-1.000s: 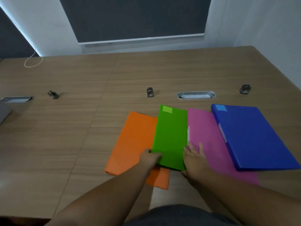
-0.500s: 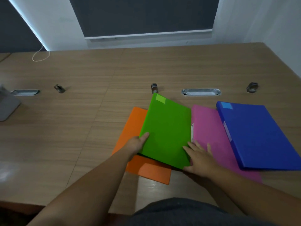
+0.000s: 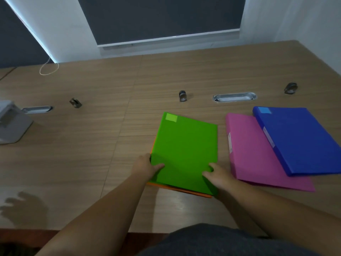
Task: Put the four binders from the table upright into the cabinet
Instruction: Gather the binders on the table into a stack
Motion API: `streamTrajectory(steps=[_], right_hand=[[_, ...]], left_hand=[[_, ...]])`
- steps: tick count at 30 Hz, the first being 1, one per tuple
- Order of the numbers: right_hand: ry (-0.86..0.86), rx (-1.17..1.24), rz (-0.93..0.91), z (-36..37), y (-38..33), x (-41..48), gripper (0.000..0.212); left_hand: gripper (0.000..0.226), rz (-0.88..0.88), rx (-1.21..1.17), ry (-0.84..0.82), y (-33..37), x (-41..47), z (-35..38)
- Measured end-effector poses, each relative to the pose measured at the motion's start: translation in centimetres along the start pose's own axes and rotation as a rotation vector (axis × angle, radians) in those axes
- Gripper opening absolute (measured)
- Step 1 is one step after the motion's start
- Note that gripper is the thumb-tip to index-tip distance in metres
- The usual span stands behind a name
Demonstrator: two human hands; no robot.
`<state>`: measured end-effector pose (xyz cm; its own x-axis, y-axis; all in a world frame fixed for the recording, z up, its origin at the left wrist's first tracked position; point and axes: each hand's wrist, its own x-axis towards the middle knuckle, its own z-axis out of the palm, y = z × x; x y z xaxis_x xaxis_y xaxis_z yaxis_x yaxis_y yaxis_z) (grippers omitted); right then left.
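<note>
A green binder (image 3: 186, 148) lies flat on top of an orange binder (image 3: 186, 191), which shows only as a thin strip along the near and left edges. My left hand (image 3: 145, 166) grips the green binder's near left edge, thumb on the cover. My right hand (image 3: 217, 175) holds its near right corner. To the right, apart from this stack, a pink binder (image 3: 254, 159) lies flat with a blue binder (image 3: 302, 139) overlapping its right side. No cabinet is in view.
The wooden table (image 3: 92, 154) carries a grey stand (image 3: 11, 124) at the far left, two metal cable slots (image 3: 234, 97) and three small metal fittings (image 3: 182, 96). A white cord loop (image 3: 48, 68) lies at the back left. The wall and a dark window blind stand behind.
The green binder has slid left off the pink one and now covers the orange binder squarely. Both hands moved with it. The pink and blue binders have stayed in place.
</note>
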<state>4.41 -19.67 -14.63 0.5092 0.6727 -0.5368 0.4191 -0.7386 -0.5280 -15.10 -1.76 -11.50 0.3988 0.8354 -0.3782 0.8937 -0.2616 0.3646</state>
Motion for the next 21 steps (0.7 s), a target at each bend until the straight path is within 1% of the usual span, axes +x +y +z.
streamTrajectory(steps=[3, 5, 7, 9, 10, 12, 13, 16, 18, 19, 21], right_hand=[[0.029, 0.112, 0.004, -0.4, 0.4, -0.6, 0.058], [0.097, 0.249, -0.013, -1.5, 1.1, -1.2, 0.048], [0.214, 0.388, -0.026, -3.2, 2.2, -1.9, 0.035], [0.343, 0.434, -0.004, -5.5, 3.8, -2.6, 0.027], [0.400, 0.437, 0.021, -6.7, 4.8, -2.9, 0.026], [0.506, 0.464, 0.068, -9.1, 7.3, -3.3, 0.025], [0.556, 0.483, 0.089, -10.5, 8.8, -3.5, 0.025], [0.653, 0.491, 0.158, -13.6, 12.3, -3.4, 0.026], [0.729, 0.454, 0.203, -16.3, 15.0, -3.1, 0.029], [0.761, 0.422, 0.228, -17.5, 16.3, -2.7, 0.032], [0.798, 0.361, 0.308, -20.0, 19.0, -1.9, 0.039]], left_hand=[[0.067, -0.012, 0.098, 0.079, 1.2, -0.4, 0.5], [0.067, 0.099, 0.144, 0.182, 3.0, -0.7, 1.2], [0.070, 0.256, 0.155, 0.226, 5.6, -0.9, 2.1], [0.065, 0.411, 0.121, 0.187, 8.8, -1.0, 3.2], [0.061, 0.473, 0.079, 0.142, 10.5, -1.1, 3.8], [0.054, 0.516, -0.037, 0.014, 13.9, -1.4, 5.0], [0.051, 0.487, -0.109, -0.064, 15.9, -1.5, 5.8], [0.038, 0.307, -0.320, -0.279, 19.5, -1.6, 7.7], [0.019, 0.206, -0.436, -0.364, 21.7, -1.6, 9.2], [0.014, 0.166, -0.476, -0.392, 22.5, -1.5, 9.8], [0.014, 0.100, -0.540, -0.409, 24.1, -1.1, 11.0]])
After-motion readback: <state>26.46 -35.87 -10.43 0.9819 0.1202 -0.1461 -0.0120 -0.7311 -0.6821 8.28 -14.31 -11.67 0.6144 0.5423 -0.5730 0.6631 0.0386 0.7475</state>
